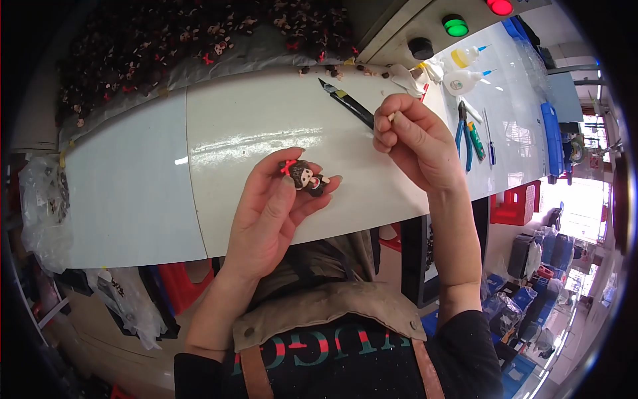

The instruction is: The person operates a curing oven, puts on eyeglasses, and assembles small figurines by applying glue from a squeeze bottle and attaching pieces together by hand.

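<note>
My left hand (271,209) holds a small doll figurine (306,177) with brown hair, a red bow and a dark outfit. Its face is turned toward me, and my thumb presses near its head. Raised to the right, my right hand (413,136) pinches a tiny pale piece (391,117) between thumb and fingertips; what kind of piece it is I cannot make out. A black utility knife (347,102) lies on the white table (252,126) just beyond my right hand, its handle end partly hidden by the fingers.
A large heap of similar figurines (219,40) fills the back left. Small parts (332,71) lie along the table's back. On the right are glue bottles (463,82), blue-handled pliers (463,136), a green tool (476,140) and a screwdriver (490,139). A control box (425,26) overhangs behind.
</note>
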{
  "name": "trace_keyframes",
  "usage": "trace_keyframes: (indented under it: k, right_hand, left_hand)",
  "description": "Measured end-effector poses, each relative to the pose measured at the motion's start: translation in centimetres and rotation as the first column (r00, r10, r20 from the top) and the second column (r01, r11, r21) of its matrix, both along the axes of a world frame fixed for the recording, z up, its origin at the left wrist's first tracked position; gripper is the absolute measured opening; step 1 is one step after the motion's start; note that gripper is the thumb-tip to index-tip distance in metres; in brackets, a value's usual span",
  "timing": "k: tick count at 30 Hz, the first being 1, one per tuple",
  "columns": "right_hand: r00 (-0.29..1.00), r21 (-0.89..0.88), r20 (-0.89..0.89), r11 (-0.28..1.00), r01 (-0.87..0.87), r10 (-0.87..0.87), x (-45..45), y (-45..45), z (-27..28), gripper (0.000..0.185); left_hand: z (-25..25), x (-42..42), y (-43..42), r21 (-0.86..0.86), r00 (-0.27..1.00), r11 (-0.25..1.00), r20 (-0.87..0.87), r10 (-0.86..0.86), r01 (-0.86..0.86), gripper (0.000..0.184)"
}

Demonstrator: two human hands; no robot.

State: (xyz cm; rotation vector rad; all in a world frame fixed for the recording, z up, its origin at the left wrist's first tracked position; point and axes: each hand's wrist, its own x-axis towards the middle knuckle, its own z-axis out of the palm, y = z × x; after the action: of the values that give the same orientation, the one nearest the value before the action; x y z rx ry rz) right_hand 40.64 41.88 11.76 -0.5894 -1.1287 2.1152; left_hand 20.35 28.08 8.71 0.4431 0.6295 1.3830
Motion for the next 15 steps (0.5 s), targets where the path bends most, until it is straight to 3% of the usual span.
trace_keyframes:
  k: [4,11,15]
  right_hand:
    - [1.000,-0.006,-0.008,1.000,-0.008,0.008,0.0,-1.5,-0.3,0.020]
    - [0.885,0.322,0.404,0.942,0.099,-0.231,-2.1,-6.4,1.2,0.018]
    - [0.848,0.555,0.412,0.830,0.058,-0.334,-2.6,-7.7,0.5,0.016]
  left_hand:
    - [-0.2,0.4,-0.1,0.059,0.998,0.998,-0.058,0.036,-0.033,0.037]
    - [-0.5,1.1,-0.5,0.145,0.969,0.984,-0.209,0.130,-0.101,0.035]
    - [-0.9,1.5,-0.6,0.205,0.951,0.971,-0.255,0.176,-0.125,0.034]
